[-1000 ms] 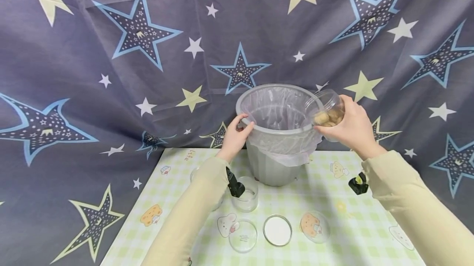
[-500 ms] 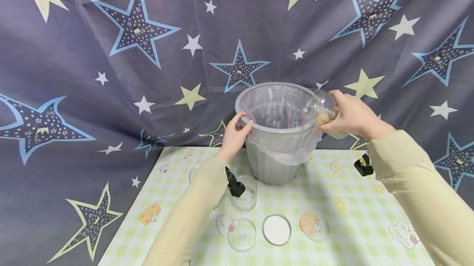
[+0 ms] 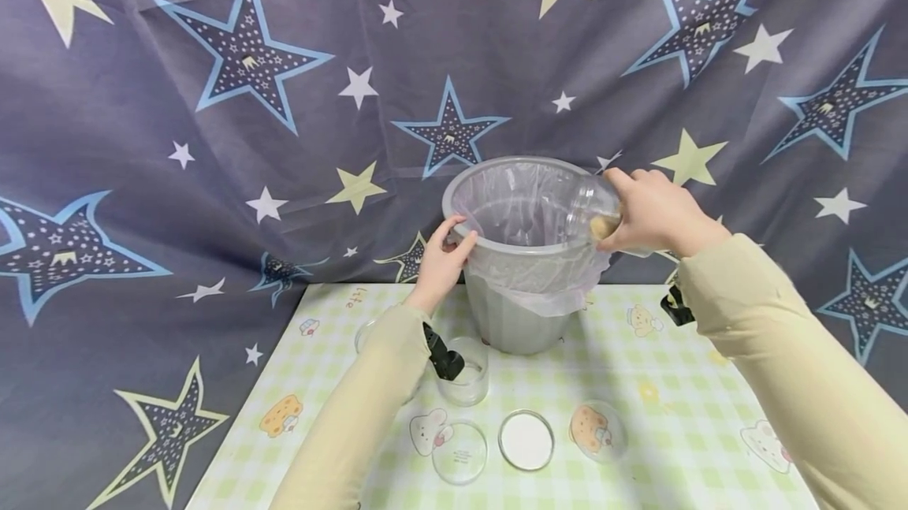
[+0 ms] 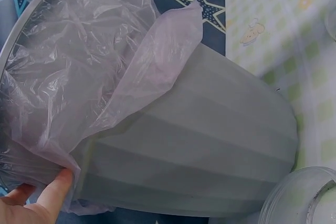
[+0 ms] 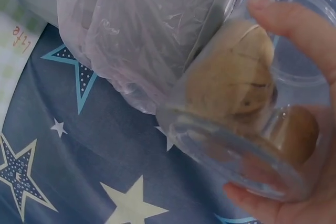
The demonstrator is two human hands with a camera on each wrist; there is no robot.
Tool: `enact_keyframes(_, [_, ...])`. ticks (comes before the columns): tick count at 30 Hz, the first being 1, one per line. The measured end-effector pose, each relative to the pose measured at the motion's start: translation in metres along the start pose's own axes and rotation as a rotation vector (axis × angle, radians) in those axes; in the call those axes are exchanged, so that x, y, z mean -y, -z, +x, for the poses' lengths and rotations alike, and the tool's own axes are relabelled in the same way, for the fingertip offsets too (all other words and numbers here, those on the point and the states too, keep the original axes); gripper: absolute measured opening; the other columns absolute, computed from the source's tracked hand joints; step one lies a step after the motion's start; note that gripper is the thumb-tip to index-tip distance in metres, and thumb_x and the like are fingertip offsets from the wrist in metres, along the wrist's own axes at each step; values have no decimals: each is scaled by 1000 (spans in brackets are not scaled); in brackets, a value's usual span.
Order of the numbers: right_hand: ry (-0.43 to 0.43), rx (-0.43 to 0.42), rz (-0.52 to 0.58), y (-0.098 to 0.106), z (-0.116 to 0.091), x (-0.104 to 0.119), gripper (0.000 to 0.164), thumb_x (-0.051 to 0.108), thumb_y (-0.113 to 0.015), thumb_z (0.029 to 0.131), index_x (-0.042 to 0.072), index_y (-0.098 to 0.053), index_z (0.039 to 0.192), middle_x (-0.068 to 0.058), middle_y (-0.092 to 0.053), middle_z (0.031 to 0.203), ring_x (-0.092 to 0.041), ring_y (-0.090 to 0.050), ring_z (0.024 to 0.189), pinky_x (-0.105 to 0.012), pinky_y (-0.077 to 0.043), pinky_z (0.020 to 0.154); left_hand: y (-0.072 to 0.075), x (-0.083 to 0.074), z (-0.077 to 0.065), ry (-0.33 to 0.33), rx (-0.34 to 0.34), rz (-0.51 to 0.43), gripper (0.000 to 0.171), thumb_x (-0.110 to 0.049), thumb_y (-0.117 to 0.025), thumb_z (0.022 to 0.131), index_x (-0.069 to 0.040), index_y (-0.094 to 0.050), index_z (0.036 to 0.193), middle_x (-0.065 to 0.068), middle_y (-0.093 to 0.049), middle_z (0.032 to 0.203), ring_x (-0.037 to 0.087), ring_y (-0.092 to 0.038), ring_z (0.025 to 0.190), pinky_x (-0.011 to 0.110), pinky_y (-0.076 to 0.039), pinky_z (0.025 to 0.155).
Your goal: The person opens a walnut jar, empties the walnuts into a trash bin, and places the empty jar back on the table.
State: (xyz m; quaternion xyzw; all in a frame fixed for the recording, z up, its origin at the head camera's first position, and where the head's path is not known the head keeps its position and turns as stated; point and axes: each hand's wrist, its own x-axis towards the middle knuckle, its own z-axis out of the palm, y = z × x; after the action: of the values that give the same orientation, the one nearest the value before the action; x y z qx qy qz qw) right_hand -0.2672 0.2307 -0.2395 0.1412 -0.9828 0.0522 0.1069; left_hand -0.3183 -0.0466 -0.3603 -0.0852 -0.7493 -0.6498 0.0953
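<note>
A grey trash can with a translucent pinkish liner folded over its rim stands at the far side of the table. My left hand grips the rim at the left, thumb pressing the liner on the outside in the left wrist view. In my right hand is a clear plastic jar, tipped on its side at the right rim, its mouth facing into the can. Tan-brown rounded lumps lie in the jar toward its base. The bottom of the can is hidden.
An open clear jar stands before the can, partly behind the left wrist camera. Another clear container is mostly hidden by the left sleeve. A clear lid, a white-centred lid and another clear lid lie in front. A starry curtain hangs behind.
My right hand has tipped the jar further over and brought its mouth in over the can's right rim. The left hand keeps its grip on the rim. The view has shifted slightly.
</note>
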Motion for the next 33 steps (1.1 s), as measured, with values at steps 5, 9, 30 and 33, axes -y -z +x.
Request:
enact_keyframes(5, [25, -17, -56, 1, 0, 6, 85, 34, -80, 59, 7, -43, 131, -22, -53, 102, -42, -48, 101, -56, -47, 72, 0, -1, -1, -6, 3, 3, 41, -18, -58, 94, -7, -51, 132, 6, -52, 97, 7, -47, 66, 19, -42, 60])
enact_keyframes(9, [63, -22, -124, 2, 1, 10, 86, 33, -80, 57, 5, -43, 130, -21, -53, 97, -41, -48, 97, -55, -48, 71, 1, 0, -1, -9, 14, 1, 41, -18, -57, 95, -6, -50, 133, 7, -50, 96, 8, -46, 66, 20, -41, 60])
enact_keyframes(30, [176, -296, -250, -21, -3, 9, 89, 27, -88, 49, 5, -45, 124, -27, -54, 104, -44, -50, 97, -55, -44, 79, 1, 3, -1, -21, 9, 13, 41, -17, -57, 94, -6, -50, 132, 11, -54, 105, 5, -49, 69, 18, -43, 61])
enact_keyframes(33, [179, -296, -254, -20, -1, 11, 88, 26, -87, 48, 6, -46, 123, -27, -54, 103, -44, -50, 96, -54, -44, 78, 2, 4, -1, -29, 9, 21, 40, -17, -57, 94, -5, -50, 132, 8, -52, 99, 5, -48, 68, 18, -43, 61])
